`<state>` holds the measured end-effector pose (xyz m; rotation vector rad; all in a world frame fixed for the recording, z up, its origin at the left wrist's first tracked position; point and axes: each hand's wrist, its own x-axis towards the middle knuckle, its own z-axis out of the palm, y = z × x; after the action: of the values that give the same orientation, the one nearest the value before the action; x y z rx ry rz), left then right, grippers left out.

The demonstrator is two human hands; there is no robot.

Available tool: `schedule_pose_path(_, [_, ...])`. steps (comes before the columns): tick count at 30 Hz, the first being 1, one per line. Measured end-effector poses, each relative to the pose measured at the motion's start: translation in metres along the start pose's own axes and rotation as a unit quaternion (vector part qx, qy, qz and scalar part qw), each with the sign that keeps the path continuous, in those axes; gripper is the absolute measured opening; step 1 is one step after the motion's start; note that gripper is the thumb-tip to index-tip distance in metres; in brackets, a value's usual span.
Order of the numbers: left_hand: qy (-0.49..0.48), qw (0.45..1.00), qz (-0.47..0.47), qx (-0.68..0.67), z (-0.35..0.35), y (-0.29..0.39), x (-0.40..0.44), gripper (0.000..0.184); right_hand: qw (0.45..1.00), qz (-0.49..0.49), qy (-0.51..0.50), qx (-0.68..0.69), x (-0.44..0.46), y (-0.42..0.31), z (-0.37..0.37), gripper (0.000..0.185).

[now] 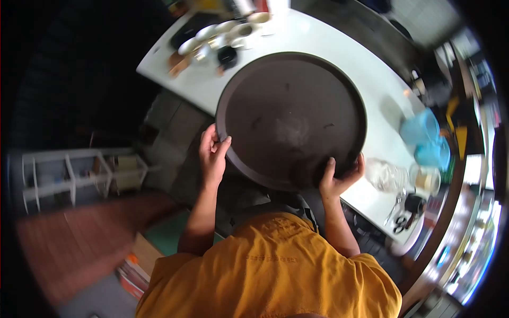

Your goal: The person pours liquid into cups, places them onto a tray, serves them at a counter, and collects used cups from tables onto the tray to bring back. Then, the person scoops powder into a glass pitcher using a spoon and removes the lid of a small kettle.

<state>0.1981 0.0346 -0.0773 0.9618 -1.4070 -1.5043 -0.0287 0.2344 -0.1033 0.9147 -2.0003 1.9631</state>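
Observation:
A large round dark brown tray (286, 111) with a raised rim is held out in front of me, over the near edge of the white counter (387, 95). My left hand (213, 153) grips its left rim, thumb on the inside edge and fingers beneath. On the lower right, my right hand (339, 180) holds the rim the same way, thumb over the top. Nothing lies on the tray, apart from a pale smudge and a few dark marks on its surface. The fingers under the rim are partly hidden.
Several white cups (225, 32) stand at the counter's far left, near a black round item (227, 55). On the right are blue pitchers (421, 130), a clear container (386, 175) and a pair of scissors (401, 222). A white shelf rack (79, 175) stands at the left.

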Motion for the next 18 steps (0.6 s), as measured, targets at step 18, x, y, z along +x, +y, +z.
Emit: schedule_pose_path(18, [0.639,0.764,-0.064,-0.058,-0.246,0.038,-0.47,0.048,0.775,-0.048,-0.56,0.288,-0.291,-0.227,0.143,0.056])
